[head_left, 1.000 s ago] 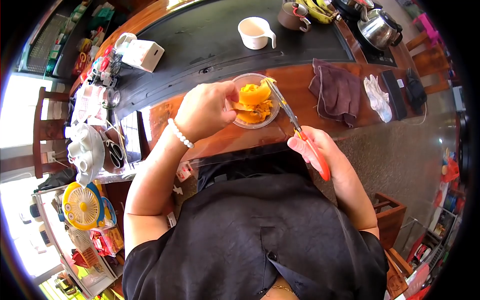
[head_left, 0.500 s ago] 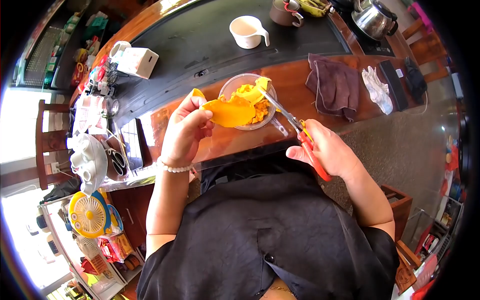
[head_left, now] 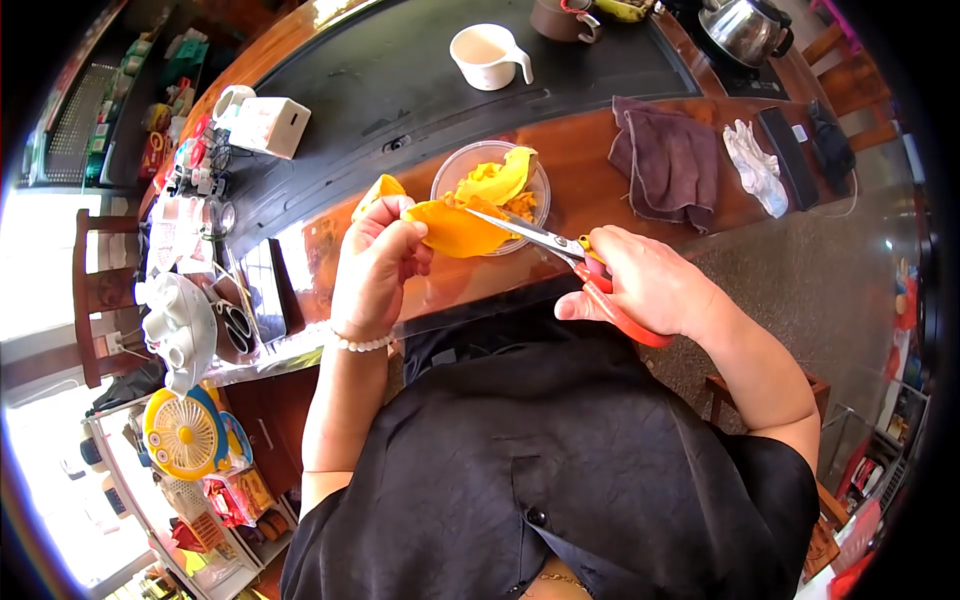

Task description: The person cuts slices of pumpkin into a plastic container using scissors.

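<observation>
My left hand (head_left: 378, 255), with a beaded bracelet at the wrist, pinches a flat, bendy orange slice that looks like dried mango (head_left: 458, 232). Part of the slice sticks up behind the fingers. Red-handled scissors (head_left: 548, 240) are in my right hand (head_left: 655, 285), fingers through the handles. Their blades lie across the right part of the slice; the lower blade is partly hidden. Beneath is a round clear plastic tub (head_left: 447, 165) holding small cut orange bits (head_left: 522, 206) and a larger orange piece (head_left: 505, 175).
A white measuring cup (head_left: 488, 55) and a brown mug (head_left: 563, 20) stand on the black tray area. To the right lie a brown cloth (head_left: 662, 165) and a white glove-like cloth (head_left: 755, 168). A metal kettle (head_left: 742, 32) stands far right, a white box (head_left: 270, 127) left.
The scissors have moved left and down, from the piece over the tub to the slice in my left hand. A larger orange piece now rests in the tub.
</observation>
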A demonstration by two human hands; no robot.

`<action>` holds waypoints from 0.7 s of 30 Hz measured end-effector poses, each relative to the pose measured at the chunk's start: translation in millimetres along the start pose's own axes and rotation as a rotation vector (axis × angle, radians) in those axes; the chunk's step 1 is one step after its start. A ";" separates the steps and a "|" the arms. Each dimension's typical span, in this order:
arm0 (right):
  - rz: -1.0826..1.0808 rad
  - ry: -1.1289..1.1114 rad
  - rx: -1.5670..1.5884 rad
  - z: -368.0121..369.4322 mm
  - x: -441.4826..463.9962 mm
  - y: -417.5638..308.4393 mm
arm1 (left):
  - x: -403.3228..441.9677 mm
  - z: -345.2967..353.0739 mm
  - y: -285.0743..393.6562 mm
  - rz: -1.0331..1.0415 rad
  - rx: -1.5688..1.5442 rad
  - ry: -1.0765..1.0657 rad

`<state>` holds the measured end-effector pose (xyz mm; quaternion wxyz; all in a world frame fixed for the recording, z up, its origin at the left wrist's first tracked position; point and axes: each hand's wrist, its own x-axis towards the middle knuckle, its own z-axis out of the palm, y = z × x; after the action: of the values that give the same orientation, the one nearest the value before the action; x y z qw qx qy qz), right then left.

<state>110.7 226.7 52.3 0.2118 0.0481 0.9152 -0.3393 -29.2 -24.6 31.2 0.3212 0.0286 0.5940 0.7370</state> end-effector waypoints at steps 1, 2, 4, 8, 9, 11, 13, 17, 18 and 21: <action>0.000 -0.002 0.001 1.2 0.9 0.8 | 0.7 -1.1 -0.4 -0.002 0.001 0.005; -0.010 0.017 0.010 3.4 2.3 2.4 | 1.4 -2.0 -0.6 -0.005 0.002 0.010; -0.018 0.034 0.020 7.3 4.3 4.5 | 2.1 -3.0 -0.8 -0.007 0.006 0.018; 0.023 -0.011 0.020 11.7 6.8 7.1 | 3.6 -4.6 -3.3 -0.016 0.004 0.006; 0.048 -0.028 0.019 12.2 7.0 7.5 | 3.5 -4.6 -3.4 -0.017 0.004 0.005; 0.054 -0.020 0.027 10.2 3.0 5.5 | 2.7 -4.7 -3.2 -0.015 0.004 0.016; 0.058 -0.013 0.035 8.5 0.8 5.2 | 1.4 -4.5 -1.3 0.009 0.026 0.024; 0.036 -0.054 0.024 5.3 0.1 3.7 | -0.8 -2.8 0.6 0.079 0.106 0.020; 0.035 -0.048 0.020 5.2 0.4 2.0 | -1.8 -0.8 0.9 0.078 0.106 0.019; 0.021 -0.020 0.024 6.6 2.1 -1.1 | -3.7 5.5 1.5 0.132 0.194 0.015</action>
<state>110.9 221.5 47.6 0.2240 0.0567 0.9083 -0.3487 -24.6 -21.9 35.4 0.2631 0.0930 0.6618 0.6958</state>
